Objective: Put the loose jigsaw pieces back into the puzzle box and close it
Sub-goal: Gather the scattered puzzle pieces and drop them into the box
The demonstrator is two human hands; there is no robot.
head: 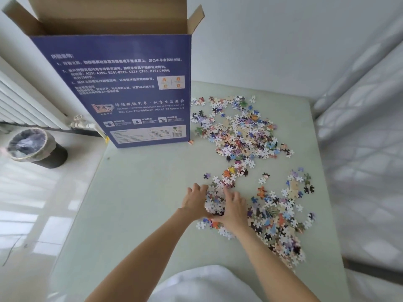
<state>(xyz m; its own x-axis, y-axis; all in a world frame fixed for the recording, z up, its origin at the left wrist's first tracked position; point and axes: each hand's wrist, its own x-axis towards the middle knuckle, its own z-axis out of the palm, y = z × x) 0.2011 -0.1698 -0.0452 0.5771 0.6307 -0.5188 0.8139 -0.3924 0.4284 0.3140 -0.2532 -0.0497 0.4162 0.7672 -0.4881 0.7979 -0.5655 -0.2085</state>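
A pale green table (141,203) stands in the corner of a white-walled room, with a white radiator (19,101) along the left wall and a lined dark waste bin (37,148) on the floor below it. At the table's far left edge a tall blue puzzle box (122,90) stands upright, its top flaps open and its printed back facing the camera. Loose jigsaw pieces (242,129) lie scattered in a broad heap just right of the box, and a second spread runs down the table's right side. Near the middle of the table the left hand (194,200) and the right hand (234,209) are cupped toward each other around a small mound of pieces (214,201); their fingers (229,192) curl round it from both sides, pressing it together on the surface. White cloth (202,284) fills the bottom edge of the view.
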